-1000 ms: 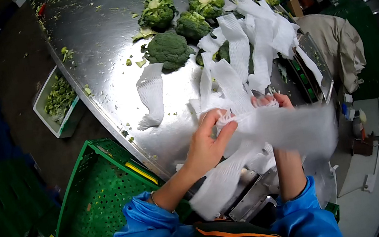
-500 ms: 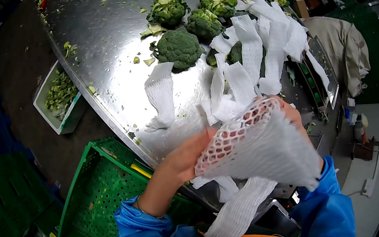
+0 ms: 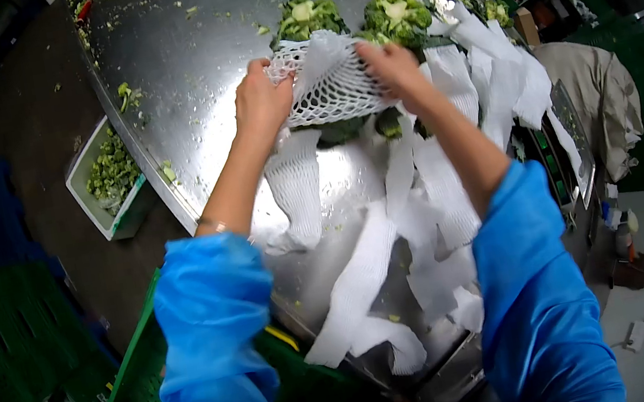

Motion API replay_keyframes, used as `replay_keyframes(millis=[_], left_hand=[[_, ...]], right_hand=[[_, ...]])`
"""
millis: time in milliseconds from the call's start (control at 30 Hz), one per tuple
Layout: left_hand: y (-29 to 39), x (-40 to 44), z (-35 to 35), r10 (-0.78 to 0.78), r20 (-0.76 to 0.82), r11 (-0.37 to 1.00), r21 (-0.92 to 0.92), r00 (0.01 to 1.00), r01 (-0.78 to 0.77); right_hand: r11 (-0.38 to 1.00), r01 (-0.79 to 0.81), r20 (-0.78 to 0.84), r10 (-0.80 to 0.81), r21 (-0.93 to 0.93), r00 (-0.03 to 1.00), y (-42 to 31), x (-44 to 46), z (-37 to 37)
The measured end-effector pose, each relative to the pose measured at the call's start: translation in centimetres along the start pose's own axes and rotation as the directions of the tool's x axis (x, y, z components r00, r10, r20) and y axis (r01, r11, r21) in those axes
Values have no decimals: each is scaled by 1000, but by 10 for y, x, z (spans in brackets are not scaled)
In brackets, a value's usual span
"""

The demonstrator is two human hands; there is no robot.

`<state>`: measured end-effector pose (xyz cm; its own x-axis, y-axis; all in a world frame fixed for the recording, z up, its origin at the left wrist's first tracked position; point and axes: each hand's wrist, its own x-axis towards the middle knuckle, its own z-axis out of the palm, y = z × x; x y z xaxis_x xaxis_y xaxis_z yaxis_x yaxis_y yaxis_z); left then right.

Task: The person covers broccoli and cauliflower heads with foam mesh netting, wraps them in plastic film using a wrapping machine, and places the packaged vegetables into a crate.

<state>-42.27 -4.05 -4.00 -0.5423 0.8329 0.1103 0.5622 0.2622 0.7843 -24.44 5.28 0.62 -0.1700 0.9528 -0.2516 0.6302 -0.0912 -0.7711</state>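
Metal desk [image 3: 167, 23] fills the centre and top of my view. Green crate [image 3: 130, 400] at lower left, beside the desk edge. Loose white nets [image 3: 360, 279] spread from centre to right, one long strip slanting toward the lower centre. White tub [image 3: 86, 200] of green trimmings at left, off the desk.

Held net [image 3: 331, 98]: upper centre, stretched open between my two hands. Long axis runs across the frame, roughly left to right; a bunched white fold rises at its middle.

Dark broccoli head [image 3: 341, 132] shows just below the net's lower edge, mostly hidden by it. It lies between the hands in view, neither clearly nearer. Contact between net and head: cannot tell. Two pale-stemmed heads sit beyond the net, one at upper centre [image 3: 305, 17], one farther right [image 3: 396, 17], stems up.

Left hand [image 3: 263, 105]: grip clamped on the net's left edge. Right hand [image 3: 396, 70]: grip at the right edge, apparently pinching it; fingers blurred, closure read with less certainty.
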Motion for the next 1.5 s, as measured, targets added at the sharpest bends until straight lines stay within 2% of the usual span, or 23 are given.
replay_keyframes(millis=[100, 167, 200, 233, 267, 433, 533, 667, 767, 800, 833, 900, 1000, 1033, 1100, 1200, 1233, 1300, 1333, 1400, 1433, 1467, 1500], left_hand=[[-12, 22, 39, -262, 215, 965, 90, 941, 248], [-20, 1, 30, -342, 267, 884, -234, 901, 405], [-15, -16, 16, -367, 304, 798, -382, 879, 465], [-10, -35, 3, -264, 276, 867, -353, 924, 353], [-8, -59, -6, -161, 256, 917, -318, 953, 240], [-5, -166, -11, -194, 419, 766, -500, 887, 404], [18, -179, -17, -141, 210, 913, -351, 968, 209], [14, -166, -15, -143, 233, 987, -35, 962, 155], [15, -163, -41, -594, 553, 542, -263, 585, 798], [10, -180, -46, -432, 586, 226, -666, 685, 711], [22, -193, -51, -352, 466, 146, -829, 812, 539], [18, -217, -39, -402, 284, 213, -895, 870, 391], [3, -234, -22, -496, 452, 502, -547, 742, 669], [-5, -243, -12, -357, 368, 729, -465, 858, 503], [8, -256, -30, -397, 505, 796, -227, 766, 562], [-4, -277, -37, -528, 532, 687, -191, 662, 702], [3, -281, -42, -447, 490, 717, -304, 749, 627], [30, -286, -65, -273, 356, 743, -512, 894, 431], [44, -283, -92, -188, 534, 720, -496, 824, 486], [63, -267, -152, 98, 731, 722, -519, 675, 458], [62, -259, -173, 286, 741, 725, -582, 607, 369], [53, -254, -181, 263, 620, 649, -681, 739, 340], [26, -244, -183, -34, 470, 555, -725, 882, 408]], right_hand=[[983, 51, -51, -61, -178, 997, 10, 27, 34], [989, -134, 113, 127, 63, 986, -14, -13, 15], [1000, -18, 108, 17, 17, 994, 5, -19, 6], [995, 94, 113, -89, -32, 990, 26, -27, -6], [1000, -29, 129, 27, 10, 991, 36, -55, -15], [840, -468, 83, 465, 275, 882, 102, -157, -12], [756, -506, 71, 528, 415, 846, 100, -176, 2], [683, -517, 183, 502, 517, 846, 91, -164, 5], [656, -427, 163, 424, 622, 891, 69, -187, -17], [582, -316, 135, 333, 749, 933, 65, -206, -25], [481, -214, 93, 263, 850, 960, 68, -223, -29], [542, -170, 37, 248, 823, 968, 81, -247, -29], [561, -280, 30, 413, 779, 910, 130, -253, -13], [564, -318, 71, 415, 762, 907, 141, -252, -9], [538, -440, 191, 457, 719, 869, 157, -260, -12], [430, -605, 240, 647, 670, 724, 195, -289, -6], [394, -636, 226, 705, 664, 673, 203, -294, -6], [702, -453, 92, 488, 550, 868, 180, -311, -26], [860, -265, 12, 288, 436, 957, 167, -322, -41], [661, -345, 261, 227, 666, 938, 91, -338, -84], [362, -446, 480, -4, 819, 877, 80, -342, -103], [336, -400, 432, -24, 853, 901, 64, -349, -107], [420, -370, 410, -5, 829, 912, 67, -347, -107]])
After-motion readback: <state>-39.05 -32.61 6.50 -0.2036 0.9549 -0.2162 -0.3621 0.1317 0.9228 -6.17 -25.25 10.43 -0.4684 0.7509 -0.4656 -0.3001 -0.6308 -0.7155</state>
